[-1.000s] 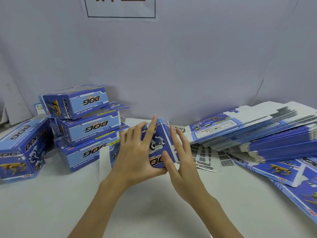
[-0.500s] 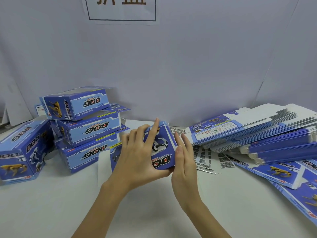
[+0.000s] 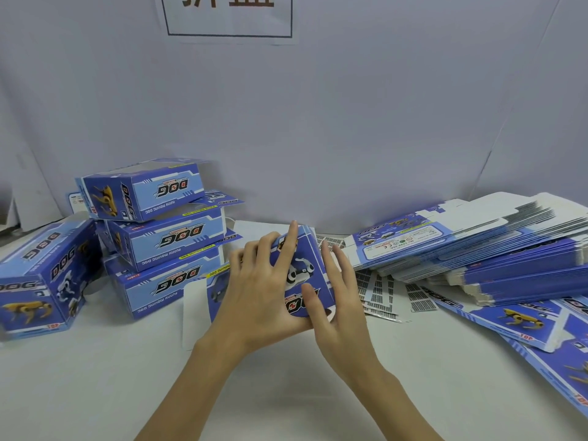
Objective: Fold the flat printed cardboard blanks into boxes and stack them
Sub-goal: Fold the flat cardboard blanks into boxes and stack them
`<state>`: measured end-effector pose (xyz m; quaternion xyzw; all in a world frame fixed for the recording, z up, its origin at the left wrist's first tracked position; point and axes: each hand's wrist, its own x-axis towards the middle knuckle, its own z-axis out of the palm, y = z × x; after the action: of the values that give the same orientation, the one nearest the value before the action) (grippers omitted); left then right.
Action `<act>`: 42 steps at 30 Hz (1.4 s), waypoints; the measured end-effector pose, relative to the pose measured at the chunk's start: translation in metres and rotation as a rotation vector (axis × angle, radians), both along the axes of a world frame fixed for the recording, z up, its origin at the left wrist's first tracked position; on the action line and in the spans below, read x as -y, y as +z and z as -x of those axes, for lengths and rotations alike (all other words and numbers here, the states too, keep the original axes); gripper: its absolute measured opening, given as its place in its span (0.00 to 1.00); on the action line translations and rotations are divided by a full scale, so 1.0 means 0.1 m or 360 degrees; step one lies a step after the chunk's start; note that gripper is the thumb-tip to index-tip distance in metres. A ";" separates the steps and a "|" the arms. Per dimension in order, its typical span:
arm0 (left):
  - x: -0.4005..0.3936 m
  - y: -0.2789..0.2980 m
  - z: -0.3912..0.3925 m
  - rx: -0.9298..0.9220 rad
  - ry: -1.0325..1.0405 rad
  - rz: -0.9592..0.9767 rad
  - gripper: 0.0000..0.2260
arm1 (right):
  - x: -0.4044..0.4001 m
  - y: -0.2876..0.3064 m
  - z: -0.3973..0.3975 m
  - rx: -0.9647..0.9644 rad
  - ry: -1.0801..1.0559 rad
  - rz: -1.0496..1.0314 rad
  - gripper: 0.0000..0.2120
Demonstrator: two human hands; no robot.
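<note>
Half-folded blue DOG box (image 3: 307, 268) at table (image 3: 95, 393) centre. Left hand (image 3: 257, 291) grips it from the 9 o'clock side, fingers curled over the top, index along the printed face. Right hand (image 3: 337, 307) at 3 o'clock, fingers straight, thumb pressing the end panel. Stack of three folded boxes (image 3: 168, 237) at 10 o'clock, single folded box (image 3: 38, 281) at 9, pile of flat blanks (image 3: 477, 243) at 2–3 o'clock.

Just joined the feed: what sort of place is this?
Probably a packing or assembly workstation: a pile of flat blanks, a stack of folded boxes, and a white table against a plain backdrop.
</note>
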<state>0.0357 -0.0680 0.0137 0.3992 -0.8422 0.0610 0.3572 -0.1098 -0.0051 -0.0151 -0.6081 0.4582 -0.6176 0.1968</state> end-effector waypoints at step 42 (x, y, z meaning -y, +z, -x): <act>0.29 0.07 -0.21 -0.2032 -0.0766 -0.1936 0.37 | 0.05 0.10 0.23 0.0152 0.0051 -0.0034 0.33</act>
<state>0.0570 -0.0968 0.0207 0.2901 -0.4322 -0.7019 0.4862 -0.1331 -0.0103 -0.0054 -0.5831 0.4453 -0.6376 0.2348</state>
